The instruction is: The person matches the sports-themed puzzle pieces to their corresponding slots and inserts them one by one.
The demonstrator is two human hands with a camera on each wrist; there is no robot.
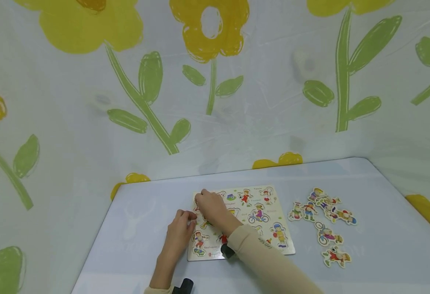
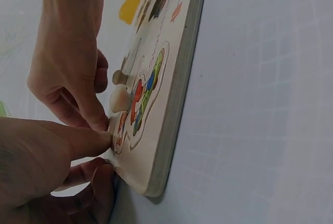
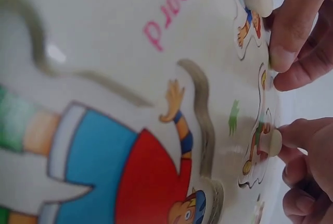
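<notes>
My right hand point(image 1: 212, 207) is over the upper left of a wooden puzzle board point(image 1: 286, 239), fingers bent down onto a puzzle piece there. They mostly hide that piece. At the board's left edge is my left hand point(image 1: 179, 229), its thumb and fingertips gripping the rim in the left wrist view. Close by, the skateboard piece point(image 2: 141, 101) lies in its slot with its round knob point(image 2: 120, 99) standing up. Another knobbed piece point(image 3: 254, 153) sits near my right fingertips in the right wrist view.
Several loose cartoon sports pieces point(image 1: 309, 211) lie on the white table right of the board, with a cyclist piece point(image 1: 328, 236) and a footballer piece point(image 1: 336, 256) nearer me. A bicycle piece point(image 1: 259, 214) is set in the board. Behind hangs a flowered curtain point(image 1: 266, 122).
</notes>
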